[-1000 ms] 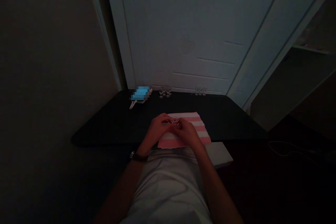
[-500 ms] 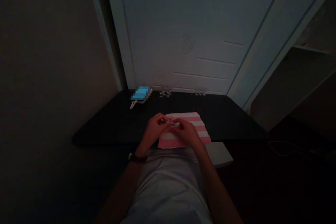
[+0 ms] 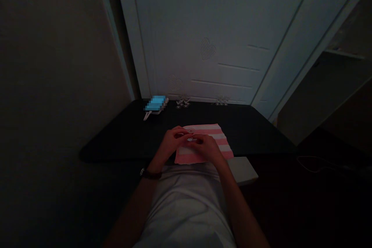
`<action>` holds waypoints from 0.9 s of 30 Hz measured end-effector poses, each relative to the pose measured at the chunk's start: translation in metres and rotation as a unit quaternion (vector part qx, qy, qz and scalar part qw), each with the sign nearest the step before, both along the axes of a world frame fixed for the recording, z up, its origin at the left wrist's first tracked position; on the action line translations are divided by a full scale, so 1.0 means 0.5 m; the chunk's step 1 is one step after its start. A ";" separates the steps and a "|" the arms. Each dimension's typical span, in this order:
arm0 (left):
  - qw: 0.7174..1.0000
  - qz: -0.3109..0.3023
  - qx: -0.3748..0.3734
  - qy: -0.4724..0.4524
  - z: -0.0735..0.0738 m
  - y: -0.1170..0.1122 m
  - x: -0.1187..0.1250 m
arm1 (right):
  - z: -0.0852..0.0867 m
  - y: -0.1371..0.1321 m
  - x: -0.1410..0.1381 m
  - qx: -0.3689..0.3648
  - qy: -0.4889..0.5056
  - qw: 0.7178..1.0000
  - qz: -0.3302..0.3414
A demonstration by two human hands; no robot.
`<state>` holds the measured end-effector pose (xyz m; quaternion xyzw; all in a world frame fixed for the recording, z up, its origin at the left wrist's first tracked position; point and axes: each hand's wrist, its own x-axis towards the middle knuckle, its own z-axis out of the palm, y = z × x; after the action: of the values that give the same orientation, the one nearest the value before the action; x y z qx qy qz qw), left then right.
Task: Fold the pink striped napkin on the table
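Both hands meet over a pink-and-white striped cloth (image 3: 222, 141) lying at the front of the dark table. Between their fingertips is a small clear glass-like piece (image 3: 190, 131), with a round rim showing just above the fingers. Its lower part is mostly hidden. My left hand (image 3: 171, 141), with a dark band at the wrist, has thumb and fingers closed on it from the left. From the right, my right hand (image 3: 207, 146) pinches at the same piece, its fingertips close to those of my left hand.
Toward the back of the black table (image 3: 122, 135) stand several small clear stemmed glasses (image 3: 182, 102) and another clear group (image 3: 222, 101). A lit, pixelated screen (image 3: 156, 103) with a white cable sits back left. A white box-like object (image 3: 242, 170) is below the front edge.
The clear piece has shifted slightly to the right and turned between the fingers. My right hand sits a little lower, and the fingertips are closer together.
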<state>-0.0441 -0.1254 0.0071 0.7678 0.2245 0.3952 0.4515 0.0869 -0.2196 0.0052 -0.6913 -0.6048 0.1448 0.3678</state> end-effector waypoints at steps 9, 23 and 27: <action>0.995 0.056 -0.062 -0.053 -0.012 0.008 -0.001 | -0.008 0.002 0.003 0.005 0.020 1.000 0.020; 0.985 -0.019 -0.135 -0.104 -0.016 0.002 -0.012 | 0.000 -0.005 -0.024 0.083 0.161 0.982 0.047; 0.982 -0.031 -0.146 -0.119 -0.015 0.004 -0.015 | -0.001 -0.001 -0.024 0.085 0.167 0.980 0.062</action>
<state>-0.0514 -0.1234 -0.0006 0.6475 0.2006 0.4323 0.5946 0.0748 -0.2203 0.0048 -0.5851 -0.5865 0.2284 0.5113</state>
